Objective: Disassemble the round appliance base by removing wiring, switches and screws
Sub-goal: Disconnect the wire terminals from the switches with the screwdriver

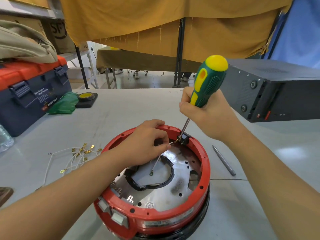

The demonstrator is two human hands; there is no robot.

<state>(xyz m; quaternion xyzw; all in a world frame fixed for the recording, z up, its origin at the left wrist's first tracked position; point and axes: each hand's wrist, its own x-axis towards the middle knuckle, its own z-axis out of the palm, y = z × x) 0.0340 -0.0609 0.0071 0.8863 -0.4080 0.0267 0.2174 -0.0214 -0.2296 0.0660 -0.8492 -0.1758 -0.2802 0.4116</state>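
Note:
The round red appliance base (pixel 206 163) sits on the grey table in front of me, its silver inner plate (pixel 180 177) exposed. My left hand (pixel 145 142) rests over the far rim and pinches a white wire (pixel 156 161) that ends in a green ring terminal. The wire's other end runs to a black socket block (pixel 185 136) on the far rim. My right hand (pixel 206 113) grips a green and yellow screwdriver (pixel 207 84), whose tip presses into that block. Two white switches (pixel 112 213) sit on the near left wall.
A pile of loose white wires with brass terminals (pixel 78 155) lies left of the base. A grey pen-like tool (pixel 224 160) lies to its right. A blue and orange toolbox (pixel 29 94), tape roll (pixel 86 96) and black case (pixel 277 90) stand farther back.

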